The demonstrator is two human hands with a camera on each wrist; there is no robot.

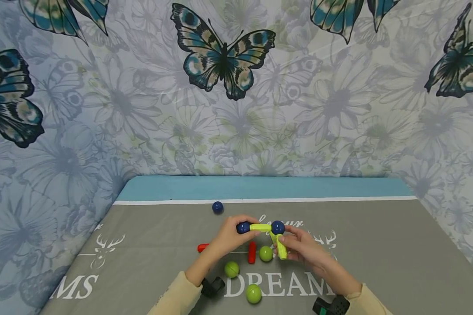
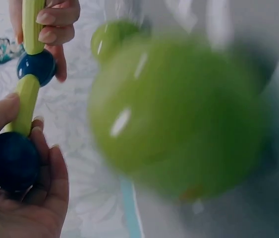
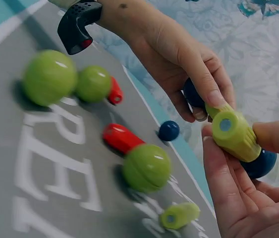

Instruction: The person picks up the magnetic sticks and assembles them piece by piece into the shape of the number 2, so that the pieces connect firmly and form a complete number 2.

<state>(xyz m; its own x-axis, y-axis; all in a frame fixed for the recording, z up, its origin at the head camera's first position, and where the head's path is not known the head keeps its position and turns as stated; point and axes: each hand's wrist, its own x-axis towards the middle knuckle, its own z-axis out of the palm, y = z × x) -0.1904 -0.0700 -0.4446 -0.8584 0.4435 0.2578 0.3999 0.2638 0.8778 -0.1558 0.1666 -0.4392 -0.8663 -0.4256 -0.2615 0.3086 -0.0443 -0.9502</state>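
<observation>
My left hand (image 1: pixel 227 238) pinches a yellow-green magnetic rod (image 1: pixel 260 227) near a blue ball (image 1: pixel 243 227), which sits within its fingers. At the rod's other end is a second blue ball (image 1: pixel 277 227). From that ball a second yellow-green magnetic rod (image 1: pixel 281 250) points down toward me, and my right hand (image 1: pixel 309 253) grips it between thumb and fingers. In the right wrist view, this rod's free end shows a round grey metal disc (image 3: pixel 225 124). Balls and rods form a bent chain, held above the table between both hands.
On the grey tablecloth (image 1: pixel 142 271) lie green balls (image 1: pixel 254 294), red rods (image 1: pixel 252 252), a loose yellow-green rod (image 3: pixel 180 215) and a blue ball (image 1: pixel 217 207) near the far edge. A butterfly-patterned cloth (image 1: pixel 236 131) hangs behind the table.
</observation>
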